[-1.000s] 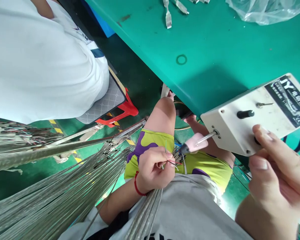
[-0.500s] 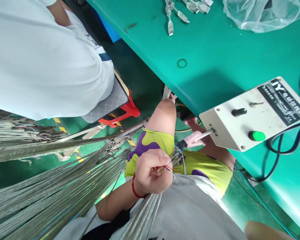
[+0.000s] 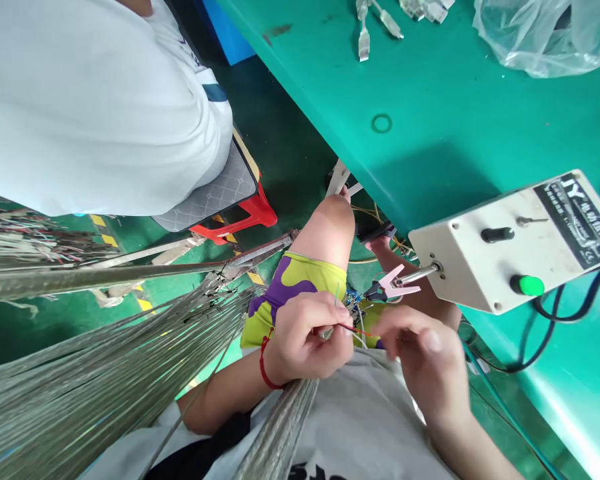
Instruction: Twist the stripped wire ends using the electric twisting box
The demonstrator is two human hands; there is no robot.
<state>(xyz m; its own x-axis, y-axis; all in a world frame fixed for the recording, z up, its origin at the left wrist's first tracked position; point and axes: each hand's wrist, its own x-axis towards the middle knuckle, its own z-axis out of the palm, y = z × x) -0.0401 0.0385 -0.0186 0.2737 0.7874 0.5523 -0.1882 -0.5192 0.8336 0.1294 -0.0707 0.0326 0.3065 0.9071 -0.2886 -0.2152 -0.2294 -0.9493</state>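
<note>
My left hand (image 3: 313,337) is closed in a pinch on the end of a grey cable, and thin coloured wires (image 3: 355,330), red, black and white among them, stick out past its fingertips. A bundle of grey cables (image 3: 280,433) runs below this wrist across the lap. My right hand (image 3: 425,353) is slightly blurred beside the wire tips, its thumb apart from its curled fingers and nothing visibly gripped. Just beyond the hands, a pink clip with dark jaws (image 3: 393,283) sits on the metal shaft of a white control box (image 3: 515,240) with a lit green button.
The box stands on a green table (image 3: 330,87), with clear-bodied USB plugs (image 3: 364,43) and a plastic bag (image 3: 545,40) farther back. Many cables (image 3: 130,373) hang over a rail on the left. A person in white (image 3: 105,113) sits on a red stool (image 3: 253,213).
My right hand has come in from the lower right to the wire tips. My left hand keeps its pinch. The pink clip has turned on its shaft, and the view has shifted slightly.
</note>
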